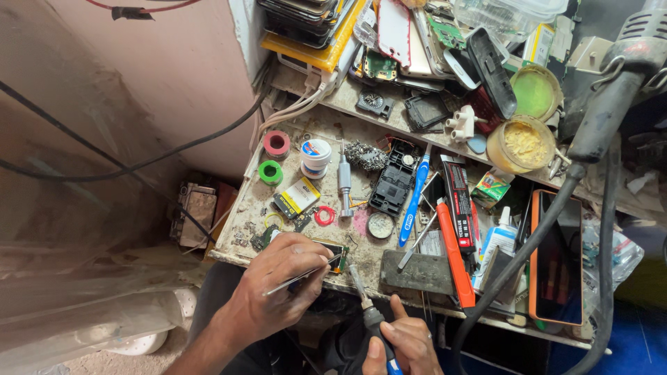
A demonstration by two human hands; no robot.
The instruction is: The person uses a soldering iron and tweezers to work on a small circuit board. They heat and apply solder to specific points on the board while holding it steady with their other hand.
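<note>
Head view: open jar (521,144) holds yellowish paste, green-filled tin (536,92) just behind.

Layout of the workbench (292,229), seen from above.
A circuit board (332,251) lies at the near edge, left hand (274,288) on it, soldering iron (365,298) just right in the right hand (403,344); toothbrush (415,198) behind, phone (557,257) far right, tape rolls (276,144) rear left.
</note>
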